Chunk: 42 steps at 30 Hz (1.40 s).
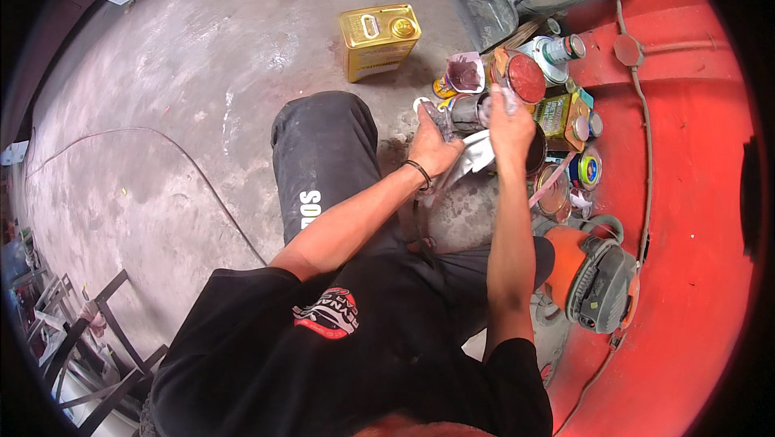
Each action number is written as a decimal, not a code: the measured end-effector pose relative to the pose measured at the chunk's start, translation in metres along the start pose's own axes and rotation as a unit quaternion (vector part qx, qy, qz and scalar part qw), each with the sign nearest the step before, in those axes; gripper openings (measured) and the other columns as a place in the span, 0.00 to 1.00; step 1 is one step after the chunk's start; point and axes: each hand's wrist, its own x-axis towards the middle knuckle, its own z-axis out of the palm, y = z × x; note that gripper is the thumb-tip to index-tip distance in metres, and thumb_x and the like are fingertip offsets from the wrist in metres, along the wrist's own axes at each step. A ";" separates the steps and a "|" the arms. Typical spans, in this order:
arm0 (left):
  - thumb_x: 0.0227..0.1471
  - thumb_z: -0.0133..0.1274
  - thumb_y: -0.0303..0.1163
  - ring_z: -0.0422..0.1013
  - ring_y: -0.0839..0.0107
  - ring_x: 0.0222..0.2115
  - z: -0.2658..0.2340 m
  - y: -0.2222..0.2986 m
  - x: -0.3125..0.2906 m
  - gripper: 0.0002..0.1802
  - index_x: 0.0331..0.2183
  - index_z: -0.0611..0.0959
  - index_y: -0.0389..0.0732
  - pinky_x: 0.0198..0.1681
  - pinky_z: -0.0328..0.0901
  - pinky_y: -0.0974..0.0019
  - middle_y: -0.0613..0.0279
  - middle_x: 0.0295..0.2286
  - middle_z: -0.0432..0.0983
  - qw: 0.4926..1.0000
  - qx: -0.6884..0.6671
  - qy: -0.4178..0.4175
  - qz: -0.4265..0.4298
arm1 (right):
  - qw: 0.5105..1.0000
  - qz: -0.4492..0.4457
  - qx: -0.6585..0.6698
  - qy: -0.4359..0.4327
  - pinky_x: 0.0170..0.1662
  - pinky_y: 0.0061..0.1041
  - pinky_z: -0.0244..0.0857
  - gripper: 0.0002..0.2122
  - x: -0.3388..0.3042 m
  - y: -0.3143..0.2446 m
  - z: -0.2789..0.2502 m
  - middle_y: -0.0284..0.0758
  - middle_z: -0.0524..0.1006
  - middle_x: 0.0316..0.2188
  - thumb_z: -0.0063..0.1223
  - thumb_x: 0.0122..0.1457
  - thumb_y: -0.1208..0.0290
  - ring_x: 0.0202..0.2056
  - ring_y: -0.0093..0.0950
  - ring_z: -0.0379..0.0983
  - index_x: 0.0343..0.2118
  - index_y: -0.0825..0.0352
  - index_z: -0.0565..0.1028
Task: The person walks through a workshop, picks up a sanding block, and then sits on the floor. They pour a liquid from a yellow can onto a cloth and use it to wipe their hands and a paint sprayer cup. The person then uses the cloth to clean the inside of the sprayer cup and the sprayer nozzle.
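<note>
Both hands are close together in front of my bent knee, over a cluster of paint cans. My left hand (433,149) has its fingers closed around a crumpled, translucent piece that looks like plastic. My right hand (511,128) is raised beside it, its fingers pinched on something whitish and see-through that I cannot make out. A white cloth (475,156) hangs between the two hands; which hand carries it is hard to tell. Just beyond them lies a greyish can (467,114). A small container with a reddish-brown inside (466,73) and a red-topped can (525,76) stand farther off.
A gold rectangular tin (379,45) stands on the concrete floor ahead. A grey dustpan (483,21) lies at the far right. More cans (555,118) line a red panel (686,195), with an orange and black power machine (593,282) nearer. A hose (202,178) crosses the left floor.
</note>
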 end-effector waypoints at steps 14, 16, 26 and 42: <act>0.51 0.60 0.36 0.66 0.79 0.19 -0.017 0.026 -0.006 0.12 0.28 0.81 0.36 0.20 0.57 0.69 0.65 0.22 0.73 0.959 -0.263 -0.098 -0.046 | 0.798 -0.455 -0.392 -0.048 0.68 0.58 0.44 0.26 -0.030 0.016 -0.013 0.23 0.70 0.63 0.61 0.52 0.63 0.69 0.38 0.56 0.58 0.52 0.76; 0.52 0.59 0.37 0.66 0.77 0.19 -0.016 0.017 0.000 0.12 0.30 0.81 0.36 0.20 0.58 0.69 0.66 0.22 0.72 0.946 -0.279 -0.131 -0.099 | 0.796 -0.482 -0.364 -0.047 0.68 0.60 0.43 0.23 -0.031 0.019 -0.012 0.23 0.71 0.62 0.59 0.55 0.62 0.69 0.38 0.57 0.56 0.53 0.78; 0.52 0.60 0.35 0.65 0.79 0.19 -0.021 0.042 -0.021 0.19 0.42 0.76 0.35 0.21 0.60 0.70 0.69 0.23 0.71 0.950 -0.278 -0.139 -0.029 | 0.934 -0.336 -0.095 0.074 0.54 0.40 0.69 0.22 -0.004 -0.024 -0.038 0.42 0.72 0.48 0.63 0.51 0.81 0.50 0.44 0.72 0.51 0.64 0.77; 0.54 0.58 0.38 0.69 0.72 0.25 -0.055 0.048 0.000 0.11 0.35 0.77 0.41 0.28 0.65 0.64 0.67 0.28 0.69 0.901 -0.401 -0.129 -0.102 | 0.982 -0.118 0.135 0.061 0.49 0.27 0.69 0.14 -0.062 0.056 0.030 0.34 0.75 0.44 0.62 0.60 0.77 0.44 0.28 0.74 0.50 0.65 0.81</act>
